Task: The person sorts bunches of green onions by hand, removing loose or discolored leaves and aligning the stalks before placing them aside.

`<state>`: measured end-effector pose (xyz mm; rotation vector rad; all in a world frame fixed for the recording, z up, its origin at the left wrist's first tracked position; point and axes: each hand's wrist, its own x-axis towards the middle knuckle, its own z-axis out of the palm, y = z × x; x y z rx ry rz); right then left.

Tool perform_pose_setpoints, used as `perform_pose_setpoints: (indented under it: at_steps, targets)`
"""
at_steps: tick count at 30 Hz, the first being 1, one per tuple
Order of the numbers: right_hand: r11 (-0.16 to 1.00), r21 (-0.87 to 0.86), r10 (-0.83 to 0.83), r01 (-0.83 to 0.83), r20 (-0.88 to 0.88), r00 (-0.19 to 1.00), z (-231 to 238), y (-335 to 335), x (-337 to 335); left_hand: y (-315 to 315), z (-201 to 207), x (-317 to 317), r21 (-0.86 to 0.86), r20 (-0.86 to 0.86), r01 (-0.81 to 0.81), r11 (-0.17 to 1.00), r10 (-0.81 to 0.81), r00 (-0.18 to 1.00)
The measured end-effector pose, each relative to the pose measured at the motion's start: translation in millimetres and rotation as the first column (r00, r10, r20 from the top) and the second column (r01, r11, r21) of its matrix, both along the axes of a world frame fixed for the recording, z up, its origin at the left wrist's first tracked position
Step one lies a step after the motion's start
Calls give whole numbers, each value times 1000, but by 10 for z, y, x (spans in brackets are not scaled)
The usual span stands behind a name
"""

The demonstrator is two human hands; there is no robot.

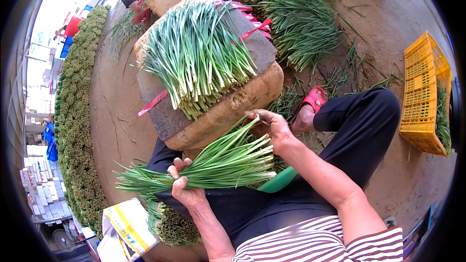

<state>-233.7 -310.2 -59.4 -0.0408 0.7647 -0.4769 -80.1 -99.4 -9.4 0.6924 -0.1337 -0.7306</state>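
Observation:
My left hand (pixel 187 184) is closed around a bunch of long green garlic chives (pixel 228 165), held level over my lap. The pale cut ends point right, and the leafy tips trail off to the left. At those cut ends is my right hand (pixel 274 128), its thumb and fingers pinching a chive stem at the upper edge of the bunch. Just beyond my hands, a larger pile of chives (pixel 199 58) lies on a dark board atop a worn tan block (pixel 233 111). Pink ribbon strips (pixel 154 103) stick out from beneath the pile.
Loose chives (pixel 310 24) are heaped on the floor beyond the block. A yellow crate (pixel 420 92) stands at the right with greens inside. Tied bundles (pixel 80 116) form a long row at the left. Near my left forearm are a white carton (pixel 128 230) and more bundles (pixel 177 228).

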Motion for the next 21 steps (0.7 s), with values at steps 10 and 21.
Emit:
perform_pose_setpoints:
  at_steps: [10,21]
  targets:
    - [731,-399,502,-553,-233,833,142,-52,-171,152,-101,170,-167,-79,59,984,-73,994]
    - [818,-381,465,-431,-5,885,-71,-136,-207,137,-108,167,-172,-103,82,982,-100,990]
